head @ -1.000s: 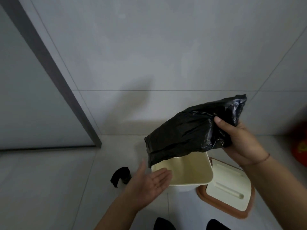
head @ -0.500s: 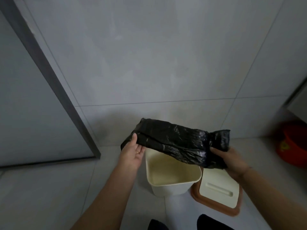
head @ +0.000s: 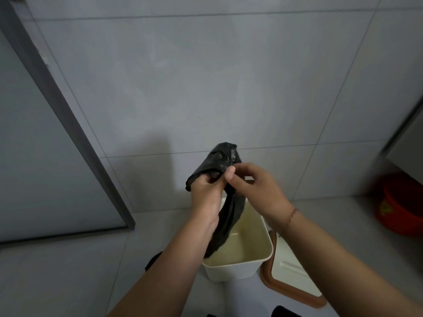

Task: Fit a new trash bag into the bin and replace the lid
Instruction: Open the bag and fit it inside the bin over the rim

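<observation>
A black trash bag (head: 225,212) hangs bunched between my hands, its lower end dangling into the cream bin (head: 246,268) on the floor. My left hand (head: 207,191) grips the bag's upper part. My right hand (head: 254,186) pinches the bag's top edge with thumb and fingers, close against the left hand. The bin stands open with no liner in it. Its lid (head: 290,276), cream with a brown rim, lies flat on the floor just right of the bin, partly hidden by my right forearm.
Grey tiled wall rises behind the bin, with a dark door frame (head: 68,124) at left. A red basin (head: 402,207) sits on the floor at far right. A small black object (head: 152,263) lies left of the bin.
My hands have come together from holding the bag stretched wide over the bin. The bag now hangs bunched and vertical, its end in the bin. The view has tilted up.
</observation>
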Motion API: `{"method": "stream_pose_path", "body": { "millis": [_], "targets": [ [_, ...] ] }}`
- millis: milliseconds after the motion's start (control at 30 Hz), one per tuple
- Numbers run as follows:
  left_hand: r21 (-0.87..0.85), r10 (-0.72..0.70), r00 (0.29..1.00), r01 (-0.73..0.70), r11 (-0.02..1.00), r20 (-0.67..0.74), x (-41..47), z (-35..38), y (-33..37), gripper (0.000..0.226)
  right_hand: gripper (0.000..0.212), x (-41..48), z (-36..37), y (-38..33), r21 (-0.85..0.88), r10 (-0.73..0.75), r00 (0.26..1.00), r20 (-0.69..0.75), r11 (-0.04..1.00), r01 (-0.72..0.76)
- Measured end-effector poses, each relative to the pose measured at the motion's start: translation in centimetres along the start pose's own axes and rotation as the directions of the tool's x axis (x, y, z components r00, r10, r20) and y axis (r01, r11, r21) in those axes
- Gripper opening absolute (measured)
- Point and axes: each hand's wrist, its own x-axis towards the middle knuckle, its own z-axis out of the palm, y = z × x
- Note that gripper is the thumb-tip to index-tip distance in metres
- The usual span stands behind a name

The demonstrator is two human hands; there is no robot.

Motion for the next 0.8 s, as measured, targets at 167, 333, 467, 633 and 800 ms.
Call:
{"method": "stream_pose_path", "body": {
  "millis": [167, 333, 467, 633, 800],
  "targets": [
    [0.090, -0.021, 0.992, 0.011, 0.996, 0.120, -0.3, -0.2, 0.0, 0.016, 0.029, 0.5, -0.5, 1.4, 0.059, 0.019, 0.998, -0.055, 0.998, -0.016],
    [0.310, 0.006, 0.976, -0.074, 0.948, 0.217, -0.4, -0.7, -0.5, 0.020, 0.012, 1.1, -1.1, 3.2, 0.016, 0.028, 0.993, -0.115, 1.000, -0.026],
    [0.332, 0.047, 0.977, -0.116, 0.936, 0.210, -0.2, -1.3, -0.5, 0.011, 0.015, 1.3, -1.3, 4.1, -0.003, 0.015, 0.996, -0.089, 1.000, -0.015],
    [0.336, 0.074, 0.992, -0.103, 0.936, 0.098, 0.7, -3.3, -0.5, 0.006, 0.024, 1.8, -2.7, 5.6, 0.222, 0.116, 0.984, -0.139, 0.971, -0.084],
    [0.383, 0.091, 0.995, -0.065, 0.922, -0.051, 1.9, -6.5, -0.4, 0.009, 0.027, 2.3, -5.6, 7.2, 0.408, 0.260, 0.947, -0.190, 0.898, -0.165]
  ]
}}
